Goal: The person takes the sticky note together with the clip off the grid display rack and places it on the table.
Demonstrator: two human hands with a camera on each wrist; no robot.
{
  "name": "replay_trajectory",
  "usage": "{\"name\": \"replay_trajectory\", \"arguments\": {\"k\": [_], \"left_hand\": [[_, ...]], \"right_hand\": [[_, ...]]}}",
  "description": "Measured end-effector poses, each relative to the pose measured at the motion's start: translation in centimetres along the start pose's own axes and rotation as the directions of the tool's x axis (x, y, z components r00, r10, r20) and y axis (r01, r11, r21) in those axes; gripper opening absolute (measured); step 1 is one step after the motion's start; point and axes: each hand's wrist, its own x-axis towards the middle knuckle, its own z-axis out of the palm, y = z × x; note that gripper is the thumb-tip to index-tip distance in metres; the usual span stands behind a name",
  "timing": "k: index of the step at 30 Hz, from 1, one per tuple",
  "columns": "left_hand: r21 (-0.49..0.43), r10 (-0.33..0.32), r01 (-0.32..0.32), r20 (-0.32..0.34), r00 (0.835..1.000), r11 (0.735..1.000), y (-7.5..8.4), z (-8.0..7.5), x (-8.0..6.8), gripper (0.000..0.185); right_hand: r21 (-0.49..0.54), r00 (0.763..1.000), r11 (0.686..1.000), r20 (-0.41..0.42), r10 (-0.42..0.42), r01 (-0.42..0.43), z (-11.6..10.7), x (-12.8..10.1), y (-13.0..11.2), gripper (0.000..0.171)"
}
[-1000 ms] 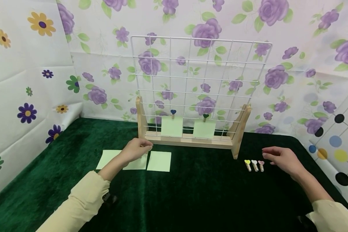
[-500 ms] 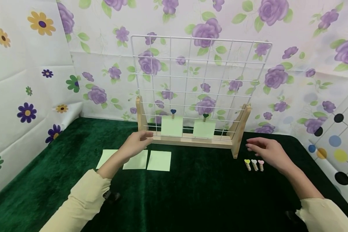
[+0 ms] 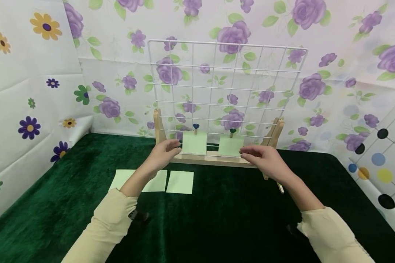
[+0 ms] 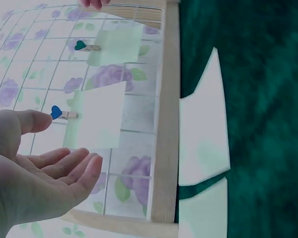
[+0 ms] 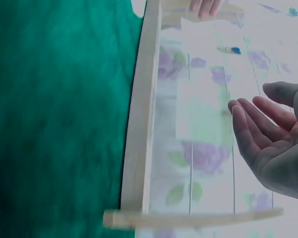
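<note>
Head view: both hands hovered with fingers loose, holding nothing — left hand (image 3: 166, 151) beside the blue-clipped note (image 3: 194, 143), right hand (image 3: 263, 159) beside the green-clipped note (image 3: 231, 145) — near the table's (image 3: 217, 219) back edge.

I count two notes (image 3: 195, 143) clipped on one grid (image 3: 227, 87), centre frame, by two heart pegs (image 3: 195, 128); three loose notes (image 3: 180, 182) lower left; two hands (image 3: 166, 153).

Two notes (image 3: 195, 143) hang clipped on the grid rack (image 3: 217, 87) — loose sheets (image 3: 180, 182) lie before it, left.
</note>
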Motion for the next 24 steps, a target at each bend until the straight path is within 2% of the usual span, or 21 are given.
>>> {"name": "replay_trajectory", "arguments": {"k": [5,9,15,24], "left_hand": [[-0.104,-0.018,0.017,-0.004,1.000,0.994,0.4,0.1,0.8,0.047],[-0.133,-0.036,0.033,-0.019,0.999,0.991,0.6,0.0,1.3,0.047],[-0.127,-0.027,0.025,-0.015,1.000,0.992,0.6,0.3,1.8,0.048],[-0.049,-0.045,0.045,0.000,0.999,0.998,0.1,0.7,2.9,0.049]], "right_hand": [[0.076,1.000,0.997,0.008,-0.027,0.026,1.5,2.0,-1.4,0.033],[0.138,1.000,0.990,0.013,-0.024,0.022,2.4,3.4,-2.4,0.034],[0.169,0.999,0.985,0.009,-0.036,0.034,3.2,5.1,-4.1,0.033],[0.230,1.000,0.973,0.014,0.002,-0.005,4.4,7.9,-5.6,0.034]]}}
